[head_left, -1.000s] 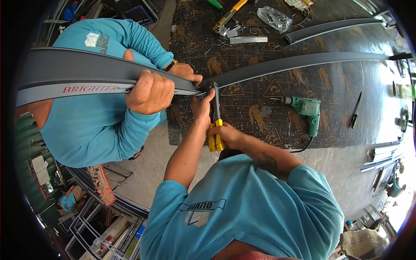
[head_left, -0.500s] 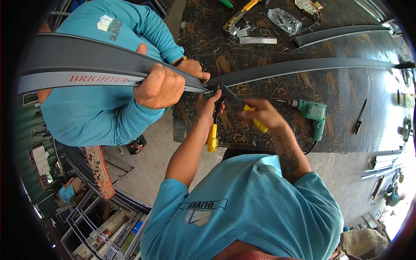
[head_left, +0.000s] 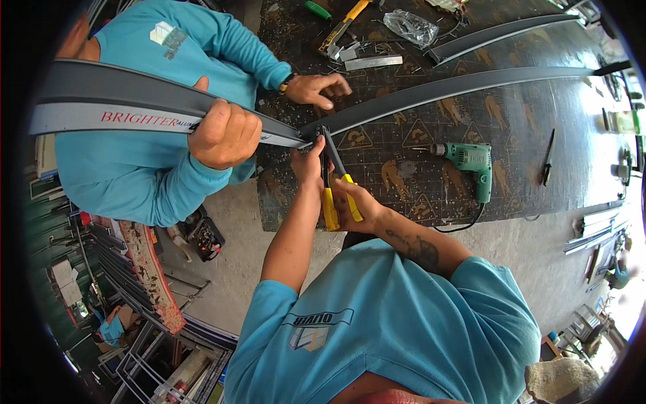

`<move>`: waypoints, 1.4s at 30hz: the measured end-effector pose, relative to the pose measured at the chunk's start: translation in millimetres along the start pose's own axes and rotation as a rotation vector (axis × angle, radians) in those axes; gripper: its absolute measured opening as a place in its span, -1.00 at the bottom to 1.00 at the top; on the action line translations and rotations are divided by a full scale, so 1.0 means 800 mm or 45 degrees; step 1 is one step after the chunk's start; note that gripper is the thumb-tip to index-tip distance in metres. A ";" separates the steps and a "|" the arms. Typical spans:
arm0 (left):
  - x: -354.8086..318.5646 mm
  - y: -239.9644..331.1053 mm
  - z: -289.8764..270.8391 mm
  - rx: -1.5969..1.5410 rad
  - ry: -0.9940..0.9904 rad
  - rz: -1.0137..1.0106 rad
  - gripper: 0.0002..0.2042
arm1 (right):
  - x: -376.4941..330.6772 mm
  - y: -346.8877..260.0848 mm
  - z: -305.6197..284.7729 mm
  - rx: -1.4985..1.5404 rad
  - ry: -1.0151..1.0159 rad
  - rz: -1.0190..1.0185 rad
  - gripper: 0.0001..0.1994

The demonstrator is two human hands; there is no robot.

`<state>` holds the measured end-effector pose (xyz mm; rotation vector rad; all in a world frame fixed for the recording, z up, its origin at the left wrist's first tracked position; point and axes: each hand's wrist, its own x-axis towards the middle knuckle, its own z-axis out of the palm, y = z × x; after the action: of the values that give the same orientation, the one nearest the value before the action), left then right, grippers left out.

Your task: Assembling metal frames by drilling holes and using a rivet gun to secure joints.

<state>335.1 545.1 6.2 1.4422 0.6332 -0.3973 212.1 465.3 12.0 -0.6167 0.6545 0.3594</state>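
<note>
A long grey metal profile (head_left: pixel 457 84) runs across the dark workbench (head_left: pixel 538 168) and out past its left edge. My left hand (head_left: pixel 307 163) rests at the profile's joint, beside the jaws of yellow-handled pliers (head_left: pixel 331 182). My right hand (head_left: pixel 356 205) grips the pliers' yellow handles, which stand slightly apart. The jaws bite the profile at the bench's left edge. A co-worker in a teal shirt holds the profile's free end in one fist (head_left: pixel 224 135) and lays the other hand (head_left: pixel 321 89) on the bench.
A green electric drill (head_left: pixel 468 161) lies on the bench to the right of my hands, with a black pen-like tool (head_left: pixel 548 158) farther right. A yellow tool, metal offcuts and a clear plastic bag (head_left: pixel 410 27) lie at the far edge. Metal frames are stacked on the floor at the lower left.
The pliers' handles opened wide half a second ago and have now come closer together under my right hand. The co-worker's far hand has moved from the profile onto the bench.
</note>
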 end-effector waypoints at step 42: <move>-0.079 -0.130 0.091 0.305 -0.465 0.296 -0.70 | -0.394 -0.165 -0.395 -0.069 1.134 -1.075 -0.69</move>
<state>234.0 454.8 -35.6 1.5978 0.1238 -0.5493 -100.6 126.6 77.0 -1.0471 1.1463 -0.7377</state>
